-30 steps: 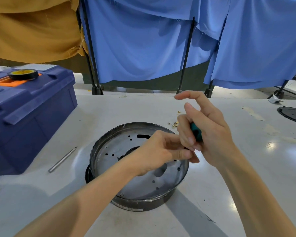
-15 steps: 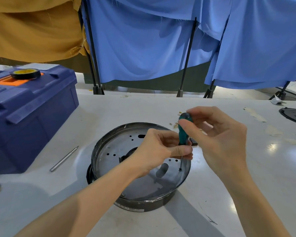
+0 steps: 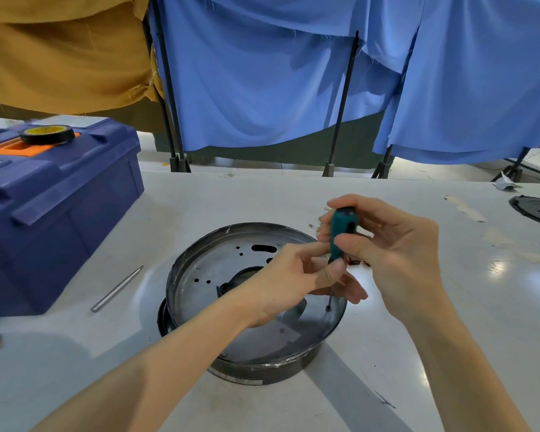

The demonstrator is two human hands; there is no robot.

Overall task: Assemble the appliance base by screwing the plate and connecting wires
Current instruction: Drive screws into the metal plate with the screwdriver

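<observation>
Head view, nearest first: the appliance base (image 3: 262, 374), a round dark tub, sits on the white counter (image 3: 449, 338) with the perforated metal plate (image 3: 206, 275) seated inside its rim. Over the plate's right edge, the left hand (image 3: 290, 282) pinches the shaft of the screwdriver (image 3: 340, 232) just below its teal handle. The right hand (image 3: 396, 257) curls its fingers and thumb round that handle, holding the tool nearly upright. Its tip meets a screw (image 3: 328, 308) in a hole near the rim.

By my reading, the plate is placed and this screw is being driven. Several other holes look open, so more fastening probably remains. No wire connection is plainly visible, so that part seems to be left.

To the left lies a thin metal rod (image 3: 116, 289). Beyond it stands a blue toolbox (image 3: 53, 207) with its lid shut and contents hidden, and a roll of black tape (image 3: 47, 134) rests on top. Small brass bits (image 3: 320, 226) lie scattered just beyond the base. A black disc (image 3: 536, 210) lies at the far right edge, with blue curtains (image 3: 262, 88) hanging behind.
</observation>
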